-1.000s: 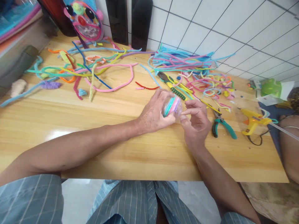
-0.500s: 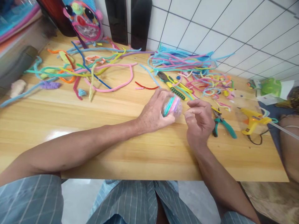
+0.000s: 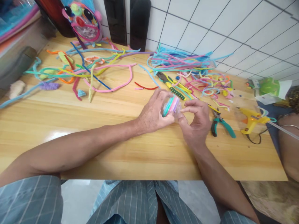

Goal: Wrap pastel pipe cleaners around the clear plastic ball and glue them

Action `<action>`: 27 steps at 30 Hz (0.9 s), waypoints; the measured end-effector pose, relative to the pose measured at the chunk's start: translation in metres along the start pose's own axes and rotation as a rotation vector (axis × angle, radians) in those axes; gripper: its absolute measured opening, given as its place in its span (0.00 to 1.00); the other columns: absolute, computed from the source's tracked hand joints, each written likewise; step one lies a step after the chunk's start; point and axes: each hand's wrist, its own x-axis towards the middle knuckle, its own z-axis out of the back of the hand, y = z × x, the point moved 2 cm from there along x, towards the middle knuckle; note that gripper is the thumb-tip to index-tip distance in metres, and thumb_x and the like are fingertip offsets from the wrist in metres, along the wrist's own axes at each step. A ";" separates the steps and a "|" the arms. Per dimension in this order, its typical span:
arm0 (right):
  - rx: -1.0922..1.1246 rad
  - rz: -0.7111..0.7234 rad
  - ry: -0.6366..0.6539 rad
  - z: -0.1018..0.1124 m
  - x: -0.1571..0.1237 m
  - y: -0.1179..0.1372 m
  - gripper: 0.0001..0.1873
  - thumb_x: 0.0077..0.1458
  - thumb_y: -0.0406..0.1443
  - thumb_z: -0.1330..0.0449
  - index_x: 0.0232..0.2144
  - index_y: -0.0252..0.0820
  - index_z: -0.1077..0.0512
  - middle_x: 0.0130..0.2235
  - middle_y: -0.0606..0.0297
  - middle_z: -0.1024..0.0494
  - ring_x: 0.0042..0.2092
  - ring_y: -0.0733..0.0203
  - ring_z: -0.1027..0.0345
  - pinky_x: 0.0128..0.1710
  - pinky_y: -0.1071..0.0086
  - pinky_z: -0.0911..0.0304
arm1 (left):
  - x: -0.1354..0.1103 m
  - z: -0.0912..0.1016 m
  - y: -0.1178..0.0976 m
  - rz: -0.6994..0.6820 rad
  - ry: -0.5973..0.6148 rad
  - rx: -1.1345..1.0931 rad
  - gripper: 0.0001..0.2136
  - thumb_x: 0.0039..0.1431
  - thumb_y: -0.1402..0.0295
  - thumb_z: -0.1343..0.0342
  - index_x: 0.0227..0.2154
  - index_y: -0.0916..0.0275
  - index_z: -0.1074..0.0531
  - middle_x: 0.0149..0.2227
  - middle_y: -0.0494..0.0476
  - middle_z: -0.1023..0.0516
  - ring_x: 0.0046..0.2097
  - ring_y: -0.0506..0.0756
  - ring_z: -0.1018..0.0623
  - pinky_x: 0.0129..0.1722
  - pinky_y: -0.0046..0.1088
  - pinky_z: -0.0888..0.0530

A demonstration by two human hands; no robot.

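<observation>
In my left hand (image 3: 154,110) is a small clear plastic piece wrapped in teal, pink and purple pipe cleaners (image 3: 171,105). The fingers curl over its far side and the thumb presses its near side, so part of it is hidden. My right hand (image 3: 195,119) meets its clear, purple-banded right end with thumb and forefinger brought together. What lies between those two fingertips is too small to make out. Just behind the hands lie yellow-and-green handled pliers (image 3: 174,85). Teal-handled cutters (image 3: 223,124) rest to the right of my right hand.
Loose pipe cleaners (image 3: 109,89) spread across the left of the wooden table (image 3: 112,155). A pipe-cleaner bundle (image 3: 182,60) and cut scraps (image 3: 210,85) lie at the back. A yellow glue gun (image 3: 253,119) lies right, near another person's arm (image 3: 289,137). A decorated pouch (image 3: 85,23) stands back left.
My right hand has moved left, from just beside the wrapped piece to its right end. My left hand keeps its grip almost in place.
</observation>
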 end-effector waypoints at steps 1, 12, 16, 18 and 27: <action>-0.013 0.015 0.006 0.001 0.001 0.000 0.09 0.59 0.31 0.33 0.41 0.51 0.21 0.49 0.63 0.19 0.51 0.49 0.21 0.58 0.46 0.26 | 0.000 0.000 0.000 0.005 0.004 0.000 0.26 0.59 0.69 0.36 0.59 0.56 0.36 0.57 0.62 0.24 0.61 0.64 0.22 0.63 0.46 0.22; -0.135 0.236 0.058 0.008 0.000 0.004 0.23 0.64 0.29 0.37 0.57 0.58 0.21 0.52 0.61 0.18 0.53 0.49 0.20 0.57 0.48 0.24 | -0.001 0.000 0.003 -0.020 0.021 -0.001 0.28 0.59 0.69 0.36 0.61 0.55 0.36 0.58 0.62 0.25 0.61 0.64 0.22 0.63 0.47 0.22; -0.162 0.311 0.148 0.005 0.000 0.005 0.30 0.67 0.28 0.42 0.64 0.63 0.23 0.63 0.61 0.21 0.61 0.46 0.23 0.61 0.43 0.25 | -0.001 -0.001 0.004 -0.052 -0.003 0.011 0.27 0.60 0.70 0.37 0.61 0.56 0.36 0.57 0.62 0.25 0.61 0.64 0.22 0.63 0.47 0.22; -0.186 0.354 0.181 0.003 0.001 0.006 0.32 0.68 0.28 0.43 0.66 0.66 0.24 0.66 0.62 0.23 0.65 0.44 0.25 0.65 0.40 0.27 | -0.001 -0.001 0.004 -0.088 -0.018 0.001 0.26 0.61 0.69 0.38 0.61 0.56 0.36 0.57 0.62 0.24 0.61 0.64 0.22 0.63 0.47 0.22; -0.195 0.335 0.178 0.004 0.002 -0.001 0.22 0.67 0.30 0.39 0.55 0.60 0.18 0.67 0.63 0.22 0.66 0.45 0.25 0.68 0.41 0.30 | 0.001 -0.001 -0.001 -0.100 -0.008 -0.010 0.25 0.61 0.70 0.39 0.60 0.56 0.35 0.57 0.62 0.24 0.62 0.64 0.22 0.65 0.48 0.23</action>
